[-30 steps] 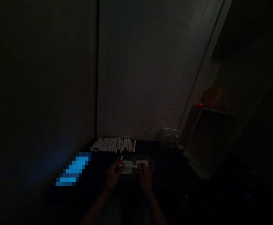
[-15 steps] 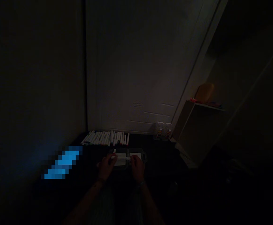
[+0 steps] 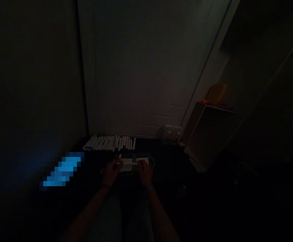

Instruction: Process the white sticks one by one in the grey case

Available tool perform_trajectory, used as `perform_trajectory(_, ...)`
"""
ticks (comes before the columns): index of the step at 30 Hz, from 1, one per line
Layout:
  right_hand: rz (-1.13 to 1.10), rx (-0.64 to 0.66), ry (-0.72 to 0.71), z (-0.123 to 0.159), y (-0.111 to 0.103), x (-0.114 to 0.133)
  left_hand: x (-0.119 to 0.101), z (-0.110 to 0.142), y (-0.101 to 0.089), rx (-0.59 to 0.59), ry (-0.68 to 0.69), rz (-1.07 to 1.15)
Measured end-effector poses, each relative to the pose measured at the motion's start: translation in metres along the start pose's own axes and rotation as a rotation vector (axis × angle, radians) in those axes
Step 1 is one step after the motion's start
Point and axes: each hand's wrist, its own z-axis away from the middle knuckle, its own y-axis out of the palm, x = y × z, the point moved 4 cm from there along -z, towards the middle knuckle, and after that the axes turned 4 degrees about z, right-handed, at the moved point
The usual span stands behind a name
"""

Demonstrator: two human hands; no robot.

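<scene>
A slim white marker point(image 3: 129, 163) lies level between my two hands, over an open see-through case point(image 3: 134, 156). My left hand point(image 3: 112, 172) is closed on the marker's left end. The fingers of my right hand point(image 3: 145, 173) pinch its right end. White inserts, such as the left panel point(image 3: 126, 168), show in both halves of the case beneath. Another short white piece point(image 3: 120, 156) stands out at the case's upper left, partly hidden. The light is very dim, so fine detail at the fingertips is lost.
Several white markers point(image 3: 108, 143) lie side by side along the wall, behind the case. Two clear packages point(image 3: 171, 135) stand at the back right. A bright pixelated screen point(image 3: 62, 169) is on the left. Beyond the table's right end stands a shelf unit point(image 3: 207, 126) with a yellow object point(image 3: 217, 93) on it.
The whole view has shifted, so things sit a little higher and further left. Both hands still hold the marker over the case, with little change in pose.
</scene>
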Motion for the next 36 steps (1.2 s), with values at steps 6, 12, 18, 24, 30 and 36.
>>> perform_trajectory(6,-0.015,0.004,0.008,0.0000,-0.0002,0.0007,0.0010,-0.0007,0.0008,0.003,0.017,0.056)
perform_trajectory(12,-0.048,-0.035,-0.016,0.0006,0.0016,-0.0005,0.0067,-0.0037,0.0014,0.014,0.027,0.077)
perform_trajectory(18,-0.049,-0.049,-0.032,0.0019,0.0005,0.0010,0.0084,-0.0043,0.0031,0.024,0.009,0.057)
perform_trajectory(24,-0.023,-0.030,-0.017,0.0019,0.0013,0.0000,0.0074,-0.0045,0.0044,0.044,0.018,0.083)
perform_trajectory(30,-0.027,-0.023,-0.014,0.0019,0.0016,0.0010,0.0065,-0.0041,0.0035,0.048,0.042,0.173)
perform_trajectory(36,-0.028,-0.039,-0.017,0.0025,-0.0009,0.0036,0.0048,-0.0004,-0.0021,0.019,-0.052,0.339)
